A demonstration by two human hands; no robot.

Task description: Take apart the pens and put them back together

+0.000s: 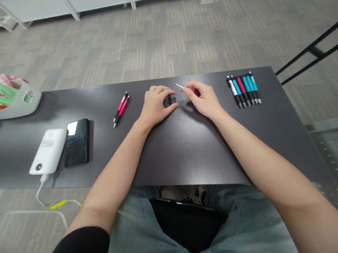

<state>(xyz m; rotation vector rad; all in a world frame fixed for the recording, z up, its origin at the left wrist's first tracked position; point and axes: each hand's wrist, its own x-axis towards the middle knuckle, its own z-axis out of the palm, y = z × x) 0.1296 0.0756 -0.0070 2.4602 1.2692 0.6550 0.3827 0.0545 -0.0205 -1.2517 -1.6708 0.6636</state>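
Observation:
My right hand (203,98) pinches a disassembled pen. Its thin white refill (178,85) sticks out towards the upper left, and a bit of the red barrel (196,92) shows between the fingers. Opposite it, my left hand (157,104) rests on the table with thumb and fingertips apart. In that gap is a small black piece (169,99), partly hidden by the fingers; whether they touch it I cannot tell. Left of my left hand lie two red-and-black pens (121,109) side by side.
Several pens (243,90) in white, teal and red lie in a row at the right of the dark table (189,156). On the left are a black phone-like slab (77,145), a white power bank (48,151) with a cable (39,193), and a white basket (28,104) of colourful packets.

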